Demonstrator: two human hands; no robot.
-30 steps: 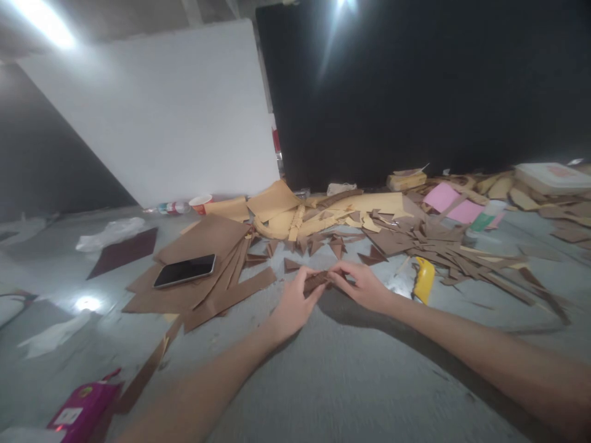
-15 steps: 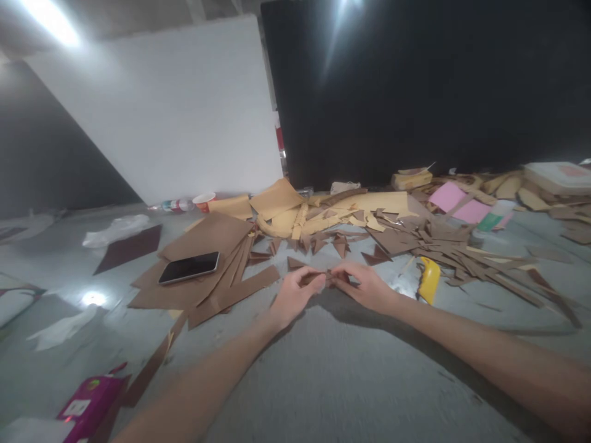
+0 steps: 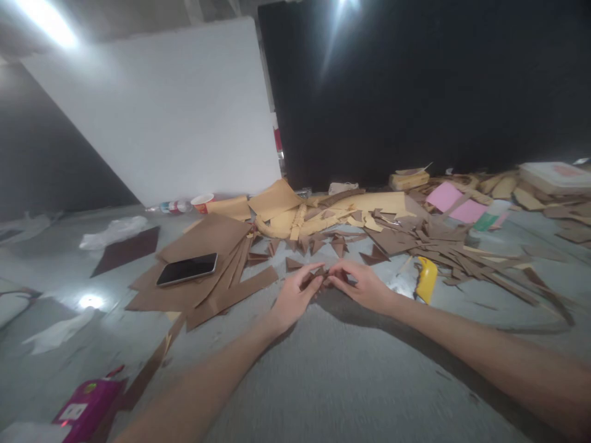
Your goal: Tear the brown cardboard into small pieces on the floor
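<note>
Between my two hands is a small brown piece that looks like foam sheet or card, partly hidden by the fingers. My left hand pinches it from the left with thumb and fingertips. From the right, the fingers of my right hand close on its other side, their tips almost touching those of the left. Just beyond the hands, several brown triangular pieces lie in a loose row. A yellow-handled tool rests to the right of my right hand.
Brown sheets are stacked at left with a phone on top. A heap of brown strips lies at right. Yellow scraps, a paper cup and a pink sheet are farther back. A purple device sits front left.
My left fingers have opened slightly around the brown piece, and it has turned a little between the fingertips. Both hands stay in nearly the same place.
</note>
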